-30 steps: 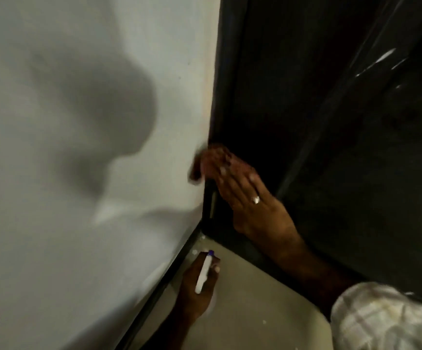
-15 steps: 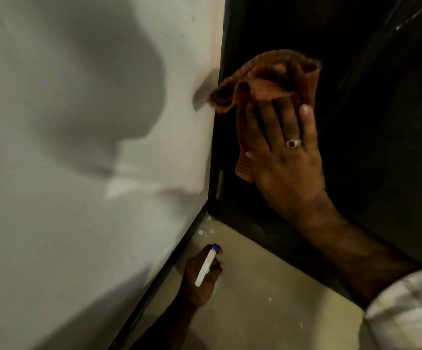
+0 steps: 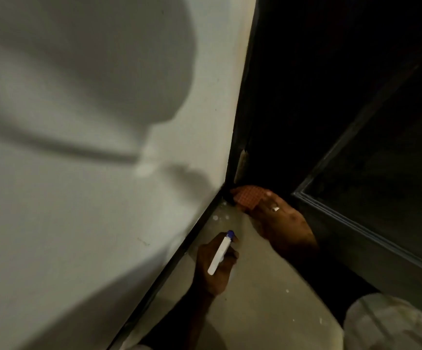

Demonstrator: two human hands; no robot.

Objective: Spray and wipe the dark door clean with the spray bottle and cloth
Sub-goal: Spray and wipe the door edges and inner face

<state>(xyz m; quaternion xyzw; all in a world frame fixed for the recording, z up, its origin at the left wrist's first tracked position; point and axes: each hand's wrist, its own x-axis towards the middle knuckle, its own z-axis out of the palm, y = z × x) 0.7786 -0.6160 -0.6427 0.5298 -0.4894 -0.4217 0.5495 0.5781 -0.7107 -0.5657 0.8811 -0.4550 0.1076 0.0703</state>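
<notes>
Wall [image 3: 78,173]: pale, left of door, meeting it at a corner.
Door [image 3: 318,97]: dark, panelled; bottom edge at floor [image 3: 255,311].
Right hand [image 3: 280,223]: fingers fairly straight, pressing cloth [image 3: 247,199] against door's bottom corner.
Left hand [image 3: 215,266]: fingers curled round bottle [image 3: 220,253], below the corner, nozzle toward door.

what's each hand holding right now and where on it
Left hand grips the white spray bottle around its body. Right hand presses the orange cloth flat against the door's bottom corner.
</notes>
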